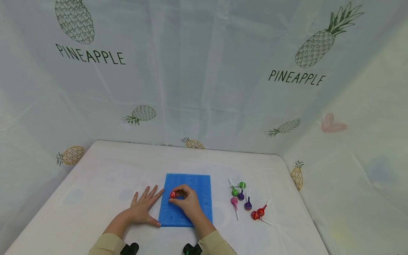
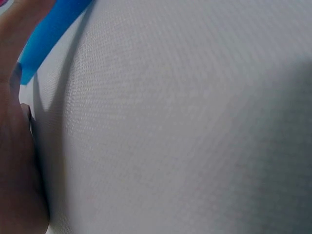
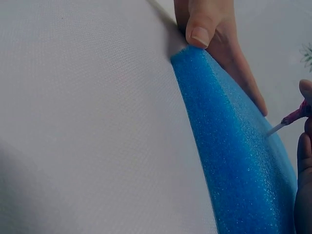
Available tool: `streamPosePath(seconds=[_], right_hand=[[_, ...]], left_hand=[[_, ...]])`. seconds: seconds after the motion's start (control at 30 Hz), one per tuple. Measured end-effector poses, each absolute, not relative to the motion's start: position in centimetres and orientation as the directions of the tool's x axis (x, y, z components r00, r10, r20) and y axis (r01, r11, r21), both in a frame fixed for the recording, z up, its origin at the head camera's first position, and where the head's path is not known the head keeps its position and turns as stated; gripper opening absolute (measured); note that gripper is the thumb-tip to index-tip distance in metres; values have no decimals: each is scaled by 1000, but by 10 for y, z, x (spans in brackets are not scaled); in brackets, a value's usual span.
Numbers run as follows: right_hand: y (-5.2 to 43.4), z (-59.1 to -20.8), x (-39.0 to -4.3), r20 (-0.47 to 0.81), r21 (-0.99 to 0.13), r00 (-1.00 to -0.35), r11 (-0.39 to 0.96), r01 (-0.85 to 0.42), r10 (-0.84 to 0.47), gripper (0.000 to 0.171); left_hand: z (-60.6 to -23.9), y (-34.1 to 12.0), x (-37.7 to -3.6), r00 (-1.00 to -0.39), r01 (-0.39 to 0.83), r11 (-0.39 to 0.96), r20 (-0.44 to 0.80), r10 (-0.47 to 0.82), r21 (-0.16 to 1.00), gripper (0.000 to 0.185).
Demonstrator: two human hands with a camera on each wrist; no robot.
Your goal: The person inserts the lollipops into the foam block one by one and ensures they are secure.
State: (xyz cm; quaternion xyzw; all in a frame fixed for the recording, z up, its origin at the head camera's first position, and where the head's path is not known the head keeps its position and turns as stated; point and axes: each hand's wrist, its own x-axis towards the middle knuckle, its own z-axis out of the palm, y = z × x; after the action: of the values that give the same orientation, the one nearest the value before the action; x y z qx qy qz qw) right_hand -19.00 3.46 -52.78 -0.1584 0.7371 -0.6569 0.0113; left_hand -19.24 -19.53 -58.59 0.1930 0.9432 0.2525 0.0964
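A blue foam block lies flat on the white table; small holes dot its near part. My right hand hovers over the block and pinches a red lollipop by its head. In the right wrist view the lollipop stick points down at the foam block. My left hand lies flat on the table with fingers spread, its thumb and fingertips touching the block's left edge. The left wrist view shows only tablecloth and a corner of the foam block.
Several loose lollipops in green, purple, pink and red lie on the table right of the block. Pineapple-print sheeting walls the table at the back and right. The table's left edge runs diagonally at the lower left.
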Motion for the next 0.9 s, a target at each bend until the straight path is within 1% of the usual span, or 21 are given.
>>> streamPosePath(seconds=[0.27, 0.43, 0.57, 0.7, 0.8, 0.9], right_hand=[[36, -524, -187, 186, -973, -945, 86, -216, -268, 31], [38, -521, -186, 193, -974, -942, 60, -217, -273, 34], [46, -519, -184, 185, -979, -949, 38, -201, -255, 34], [58, -517, -182, 183, -981, -956, 17, -192, -229, 36], [70, -516, -181, 164, -985, -965, 13, -170, -206, 37], [83, -516, -179, 135, -990, -976, 17, -140, -173, 38]], left_hand=[[-584, -194, -192, -908, 310, 803, -92, 409, 509, 124], [-580, -194, -192, -909, 302, 803, -97, 404, 513, 125], [-572, -193, -190, -903, 289, 809, -135, 407, 511, 125], [-559, -190, -187, -896, 263, 795, -168, 412, 546, 124], [-554, -188, -186, -897, 252, 787, -169, 408, 564, 123], [-557, -188, -186, -897, 261, 791, -164, 410, 553, 123]])
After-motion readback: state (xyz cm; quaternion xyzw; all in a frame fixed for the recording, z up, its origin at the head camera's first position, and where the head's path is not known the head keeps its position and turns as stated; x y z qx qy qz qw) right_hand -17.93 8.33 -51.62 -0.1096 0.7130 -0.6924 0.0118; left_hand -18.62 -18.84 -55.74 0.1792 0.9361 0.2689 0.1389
